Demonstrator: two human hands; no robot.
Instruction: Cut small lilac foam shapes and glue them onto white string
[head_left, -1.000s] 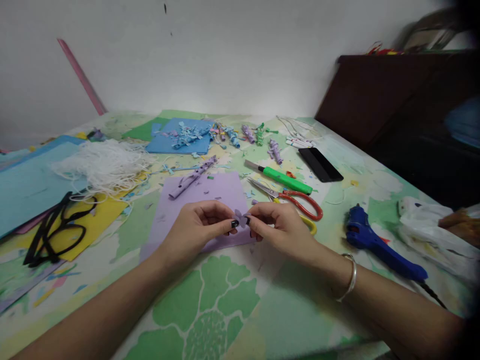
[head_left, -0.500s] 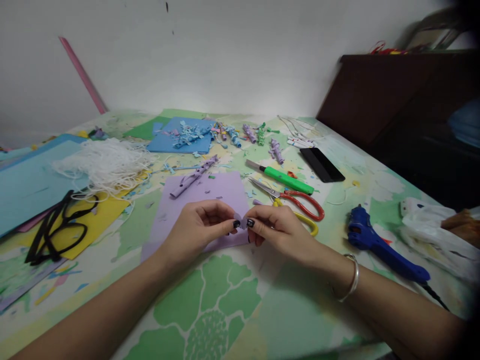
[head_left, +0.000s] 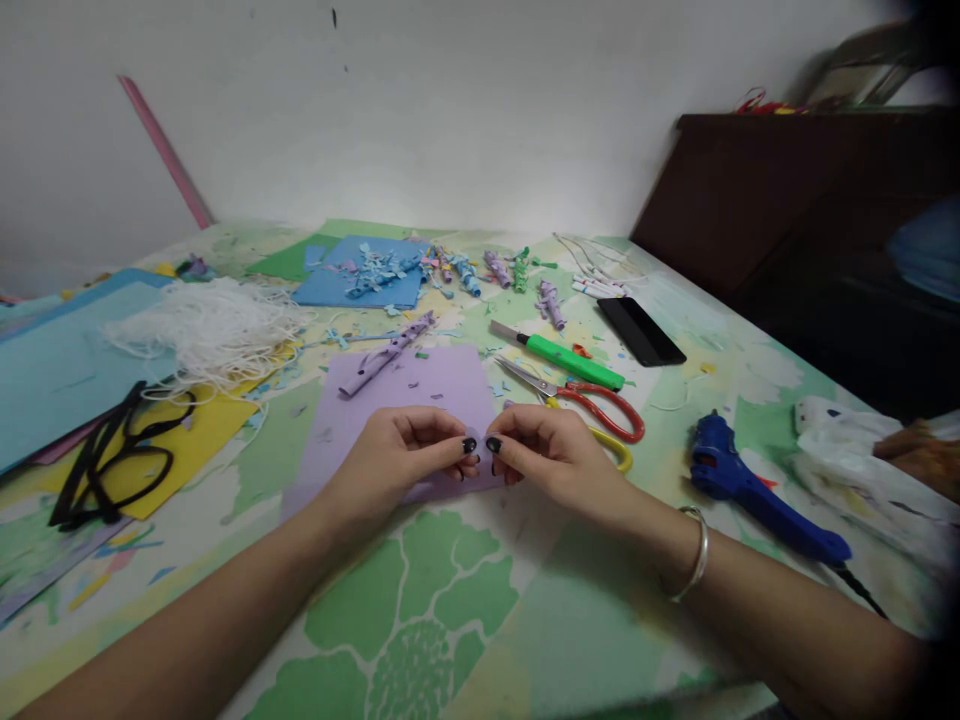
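My left hand (head_left: 409, 450) and my right hand (head_left: 551, 450) meet fingertip to fingertip over the near edge of a purple sheet (head_left: 450, 385). Both pinch a small purple paper piece (head_left: 478, 440), mostly covered by the fingers and hard to tell from the sheet behind. Farther back on the sheet lies a purple paper roll (head_left: 386, 355) with small cut-outs along it. Just beyond my right hand are red-handled scissors (head_left: 600, 400), a yellow handle (head_left: 616, 452) partly hidden by that hand, and a green utility knife (head_left: 574, 362).
A blue glue gun (head_left: 750, 490) lies at the right beside a white plastic bag (head_left: 847, 450). A black phone (head_left: 641, 332) rests farther back. White string (head_left: 217, 330), black cord loops (head_left: 127, 470) and coloured sheets (head_left: 67, 350) cover the left. Decorated paper rolls (head_left: 551, 303) stand at the back.
Both hands stay almost in place, fingertips still close together. The small purple piece between them shows less than before. The view has shifted very slightly.
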